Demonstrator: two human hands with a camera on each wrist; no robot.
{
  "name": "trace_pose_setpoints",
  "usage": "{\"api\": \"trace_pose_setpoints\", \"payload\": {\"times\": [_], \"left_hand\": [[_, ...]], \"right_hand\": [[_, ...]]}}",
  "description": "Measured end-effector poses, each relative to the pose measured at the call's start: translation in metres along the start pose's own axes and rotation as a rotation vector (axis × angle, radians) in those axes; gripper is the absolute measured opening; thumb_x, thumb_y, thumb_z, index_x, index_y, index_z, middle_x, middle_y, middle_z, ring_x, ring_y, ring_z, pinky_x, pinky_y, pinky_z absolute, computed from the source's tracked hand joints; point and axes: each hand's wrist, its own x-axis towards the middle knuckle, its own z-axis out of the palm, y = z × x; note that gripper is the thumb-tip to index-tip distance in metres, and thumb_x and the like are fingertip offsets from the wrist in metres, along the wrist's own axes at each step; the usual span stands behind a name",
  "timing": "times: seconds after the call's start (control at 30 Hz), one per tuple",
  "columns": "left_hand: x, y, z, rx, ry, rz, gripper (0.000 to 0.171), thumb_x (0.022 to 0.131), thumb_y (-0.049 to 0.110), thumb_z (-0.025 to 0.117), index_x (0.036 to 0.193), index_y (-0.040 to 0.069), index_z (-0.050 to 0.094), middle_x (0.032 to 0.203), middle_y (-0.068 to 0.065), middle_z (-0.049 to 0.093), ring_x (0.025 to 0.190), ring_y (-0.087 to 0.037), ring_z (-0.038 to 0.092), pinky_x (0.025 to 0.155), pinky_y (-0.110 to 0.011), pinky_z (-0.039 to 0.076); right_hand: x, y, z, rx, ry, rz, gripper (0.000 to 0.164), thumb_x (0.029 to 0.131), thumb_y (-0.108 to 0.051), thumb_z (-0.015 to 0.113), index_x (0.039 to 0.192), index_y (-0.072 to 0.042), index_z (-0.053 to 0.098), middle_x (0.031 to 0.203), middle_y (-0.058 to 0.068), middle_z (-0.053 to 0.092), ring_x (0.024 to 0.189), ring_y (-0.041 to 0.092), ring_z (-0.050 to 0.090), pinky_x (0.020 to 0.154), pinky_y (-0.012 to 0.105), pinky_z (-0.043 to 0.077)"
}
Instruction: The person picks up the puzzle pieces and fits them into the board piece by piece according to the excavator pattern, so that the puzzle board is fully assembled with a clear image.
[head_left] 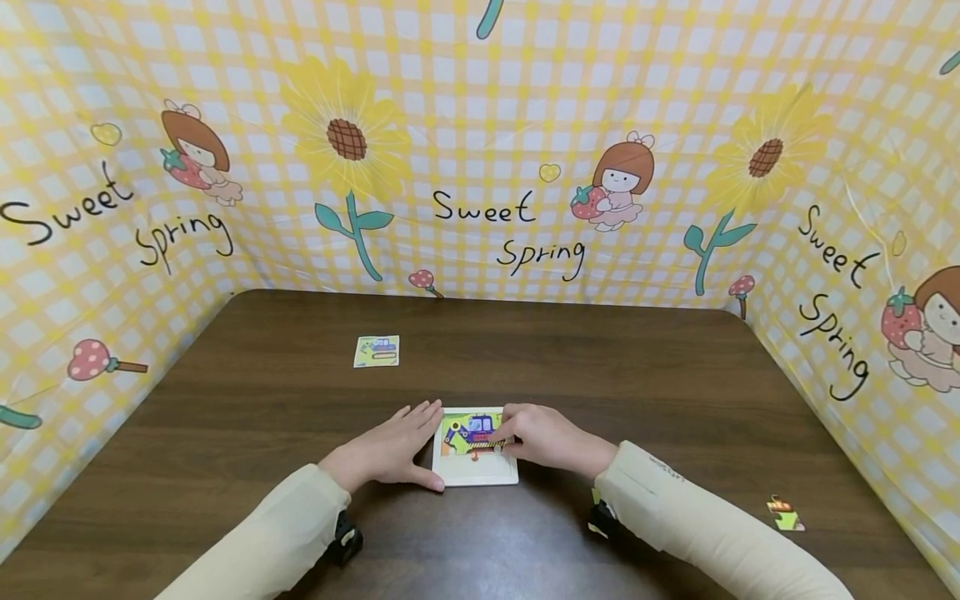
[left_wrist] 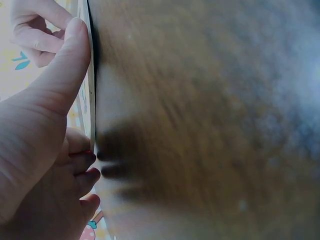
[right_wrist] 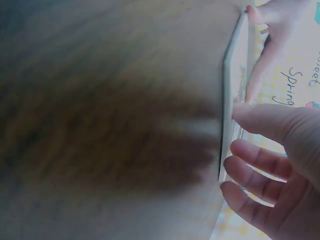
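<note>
We read "Sweet Spring" on the cloth (head_left: pixel 465 125) above the lower-centre puzzle board (head_left: pixel 480 472), the left hand (head_left: pixel 396 450) spread at its edge, the right hand (head_left: pixel 551 435) touching it, fingers loosely bent.

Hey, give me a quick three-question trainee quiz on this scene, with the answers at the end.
1. Which hand lies along the left edge of the white tray?
2. True or false: the loose puzzle piece lies inside the tray.
3. Inside the tray, which strip shows no picture? A) farthest from the person B) middle C) nearest the person

Key:
1. The left hand.
2. False; it lies on the table, right of the right sleeve.
3. C.
</note>
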Motion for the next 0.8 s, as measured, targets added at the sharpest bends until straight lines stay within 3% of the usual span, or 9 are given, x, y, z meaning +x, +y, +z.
{"api": "trace_pose_setpoints", "payload": {"times": [0.2, 0.4, 0.6, 0.8], "left_hand": [[0.000, 0.000, 0.000, -0.009, 0.000, -0.008, 0.102, 0.075, 0.060, 0.063, 0.141, -0.007, 0.024, 0.149, -0.020, 0.017, 0.136, -0.032, 0.013, 0.108, -0.046, 0.011], [0.001, -0.002, 0.001, 0.006, 0.002, -0.011, 0.104, 0.074, 0.063, 0.061, 0.142, -0.007, 0.024, 0.149, -0.020, 0.017, 0.136, -0.032, 0.013, 0.108, -0.046, 0.012], [0.000, -0.002, 0.001, -0.004, 0.004, -0.015, 0.104, 0.074, 0.062, 0.062, 0.141, -0.007, 0.025, 0.149, -0.020, 0.017, 0.136, -0.032, 0.013, 0.108, -0.046, 0.012], [0.000, -0.001, 0.001, -0.001, 0.004, -0.011, 0.103, 0.074, 0.062, 0.062, 0.142, -0.007, 0.024, 0.149, -0.020, 0.017, 0.136, -0.032, 0.013, 0.108, -0.046, 0.012]], "right_hand": [[0.001, 0.000, 0.000, -0.008, 0.006, -0.001, 0.019, 0.080, -0.013, 0.072, 0.099, -0.013, 0.074, 0.084, -0.004, 0.055, 0.066, 0.005, 0.047, 0.059, 0.018, 0.042], [-0.008, 0.002, -0.006, 0.085, -0.012, 0.063, 0.026, 0.082, -0.018, 0.072, 0.106, -0.010, 0.071, 0.088, -0.001, 0.058, 0.070, 0.011, 0.051, 0.060, 0.020, 0.043], [-0.036, 0.007, -0.019, 0.180, -0.025, 0.171, 0.030, 0.081, -0.021, 0.072, 0.108, -0.008, 0.068, 0.092, -0.002, 0.058, 0.079, 0.011, 0.054, 0.068, 0.025, 0.047], [-0.078, 0.015, -0.027, 0.222, -0.046, 0.198, 0.036, 0.080, -0.024, 0.073, 0.111, -0.007, 0.065, 0.094, -0.004, 0.057, 0.078, 0.012, 0.053, 0.067, 0.027, 0.046]]}}
